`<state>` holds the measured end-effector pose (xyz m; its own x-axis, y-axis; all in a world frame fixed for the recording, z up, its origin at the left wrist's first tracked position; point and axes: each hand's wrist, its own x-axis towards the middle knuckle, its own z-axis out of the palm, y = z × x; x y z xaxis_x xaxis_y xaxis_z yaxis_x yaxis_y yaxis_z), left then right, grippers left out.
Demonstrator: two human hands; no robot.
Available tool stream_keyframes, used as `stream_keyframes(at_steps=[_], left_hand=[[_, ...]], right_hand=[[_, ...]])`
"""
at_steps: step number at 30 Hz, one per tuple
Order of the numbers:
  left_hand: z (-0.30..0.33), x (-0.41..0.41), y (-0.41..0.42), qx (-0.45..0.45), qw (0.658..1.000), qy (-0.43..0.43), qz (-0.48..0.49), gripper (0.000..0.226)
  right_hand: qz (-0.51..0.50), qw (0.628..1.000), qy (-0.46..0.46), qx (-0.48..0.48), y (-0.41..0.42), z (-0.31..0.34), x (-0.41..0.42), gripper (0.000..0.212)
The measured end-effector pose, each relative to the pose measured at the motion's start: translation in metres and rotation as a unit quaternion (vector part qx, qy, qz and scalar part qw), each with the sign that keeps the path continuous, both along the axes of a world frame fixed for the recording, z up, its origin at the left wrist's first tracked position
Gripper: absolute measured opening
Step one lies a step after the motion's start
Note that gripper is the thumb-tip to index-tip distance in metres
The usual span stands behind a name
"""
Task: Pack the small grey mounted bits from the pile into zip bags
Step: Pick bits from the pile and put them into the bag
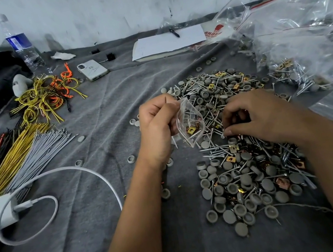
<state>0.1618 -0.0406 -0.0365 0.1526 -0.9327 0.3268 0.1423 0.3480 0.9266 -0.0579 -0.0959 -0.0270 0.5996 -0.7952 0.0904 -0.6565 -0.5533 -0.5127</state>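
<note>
A big pile (243,170) of small grey round caps, screws and brass-coloured square clips lies on the grey cloth (107,116) at centre right. My left hand (157,125) pinches the mouth of a small clear zip bag (191,126), which hangs open above the pile's left edge with a few clips and screws inside. My right hand (259,115) is down on the pile just right of the bag, fingers curled, thumb and fingertips closed on small parts that I cannot make out.
Filled clear zip bags (307,44) are heaped at the right and back right. Bundles of yellow, grey, orange and black ties (28,148) lie at the left, with a white charger cable (48,183) in front. A phone (93,69), a water bottle (22,47) and a notebook (169,41) sit at the back.
</note>
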Motion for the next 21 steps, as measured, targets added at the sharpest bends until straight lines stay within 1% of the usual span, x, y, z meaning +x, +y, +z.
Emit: stream_keyframes(at_steps=[2, 4, 7, 9, 11, 14, 16, 19, 21], left_hand=[[0.0, -0.001, 0.0, 0.001, 1.0, -0.022, 0.013, 0.035], [-0.001, -0.002, 0.0, 0.0, 0.999, -0.046, 0.023, 0.036], [-0.002, -0.003, 0.0, 0.007, 0.997, -0.075, 0.029, 0.037], [-0.003, -0.005, -0.001, 0.013, 0.996, -0.085, 0.027, 0.035], [-0.004, -0.006, -0.002, 0.015, 0.995, -0.091, 0.028, 0.035], [-0.004, -0.005, -0.003, 0.014, 0.995, -0.09, 0.029, 0.032], [-0.005, -0.005, -0.003, 0.016, 0.996, -0.084, 0.028, 0.03], [-0.006, -0.004, -0.003, 0.017, 0.997, -0.072, 0.032, 0.033], [-0.006, -0.005, -0.003, 0.016, 0.997, -0.065, 0.036, 0.033]], right_hand=[[-0.006, 0.999, -0.04, -0.014, 0.001, 0.0, 0.0, 0.016], [-0.015, 0.994, -0.109, -0.023, 0.002, 0.002, 0.001, 0.013], [-0.016, 0.972, -0.23, -0.044, 0.009, 0.005, 0.009, 0.009], [-0.002, 0.959, -0.276, -0.064, 0.015, 0.007, 0.017, 0.009], [0.025, 0.956, -0.281, -0.086, 0.02, 0.006, 0.026, 0.01], [0.043, 0.961, -0.249, -0.115, 0.022, 0.002, 0.034, 0.013], [0.025, 0.96, -0.253, -0.118, 0.021, 0.0, 0.034, 0.014], [-0.013, 0.949, -0.291, -0.121, 0.019, -0.001, 0.03, 0.009], [-0.015, 0.946, -0.296, -0.133, 0.019, -0.001, 0.029, 0.006]])
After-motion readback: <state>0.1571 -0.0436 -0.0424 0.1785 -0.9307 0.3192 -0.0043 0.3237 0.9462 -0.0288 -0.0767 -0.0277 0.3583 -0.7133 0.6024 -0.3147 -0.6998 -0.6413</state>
